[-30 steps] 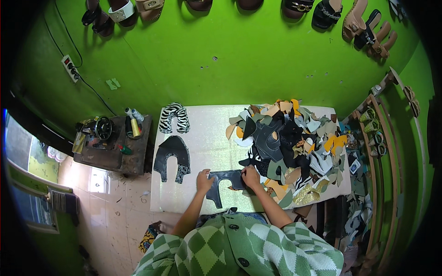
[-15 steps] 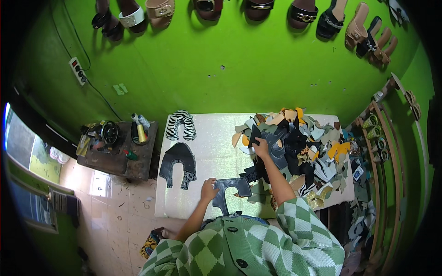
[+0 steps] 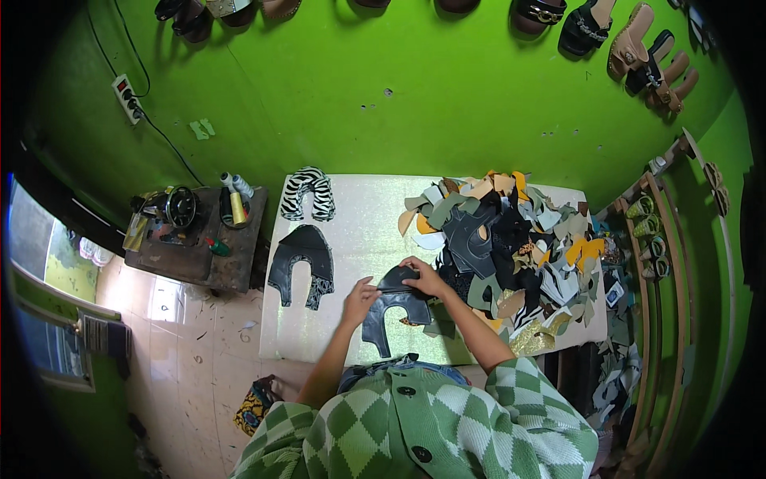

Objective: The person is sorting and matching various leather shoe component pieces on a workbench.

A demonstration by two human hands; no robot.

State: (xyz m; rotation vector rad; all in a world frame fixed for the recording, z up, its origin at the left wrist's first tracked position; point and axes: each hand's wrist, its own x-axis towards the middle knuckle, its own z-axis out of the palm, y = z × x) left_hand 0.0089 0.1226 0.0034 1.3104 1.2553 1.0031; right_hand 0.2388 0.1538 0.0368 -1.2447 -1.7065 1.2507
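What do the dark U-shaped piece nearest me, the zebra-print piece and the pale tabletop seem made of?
Dark U-shaped piece: probably leather or imitation leather, given its smooth sheen. Zebra-print piece: perhaps printed fabric or plush, looking matte. Pale tabletop: possibly glittery vinyl, since it sparkles.

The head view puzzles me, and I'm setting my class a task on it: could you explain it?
There is no robot here, just a person's two bare hands. The camera sits on the person's head, looking down through a wide fisheye lens, so straight edges bend. On the pale table lie a zebra-striped piece, a black arch and, to the right, a heap of scraps. The right hand holds a black pointed piece at the top edge of a dark cut-out piece. The left hand is at their left side; its exact grip is hard to tell.
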